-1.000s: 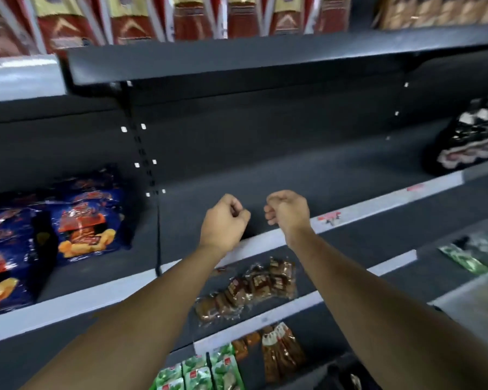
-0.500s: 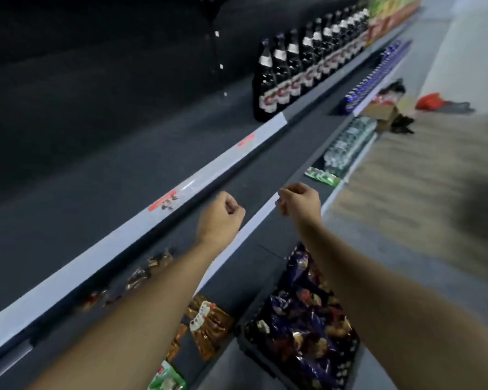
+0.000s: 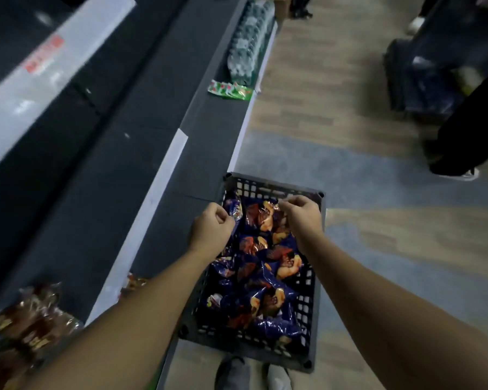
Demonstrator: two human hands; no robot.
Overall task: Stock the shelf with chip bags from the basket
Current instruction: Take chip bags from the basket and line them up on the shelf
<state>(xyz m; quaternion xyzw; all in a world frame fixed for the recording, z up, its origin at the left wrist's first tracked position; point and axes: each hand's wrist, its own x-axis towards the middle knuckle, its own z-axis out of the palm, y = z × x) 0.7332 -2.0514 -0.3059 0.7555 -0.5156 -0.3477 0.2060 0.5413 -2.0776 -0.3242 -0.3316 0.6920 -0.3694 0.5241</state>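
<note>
chip bags (image 3: 265, 280) being hovered over in the basket (image 3: 317, 277)

the left hand (image 3: 212, 232) is being held as a closed fist with nothing gripped, its fingers (image 3: 223, 218) hanging over the basket's left rim. the right hand (image 3: 302, 218) is being held curled, its fingertips (image 3: 283, 205) at the top edge of one bag; whether that edge is being pinched cannot be told. the blue chip bags are lying piled in the black plastic basket, directly beneath the fingers. the dark shelf (image 3: 164, 94) is running left of and beyond them.
</note>
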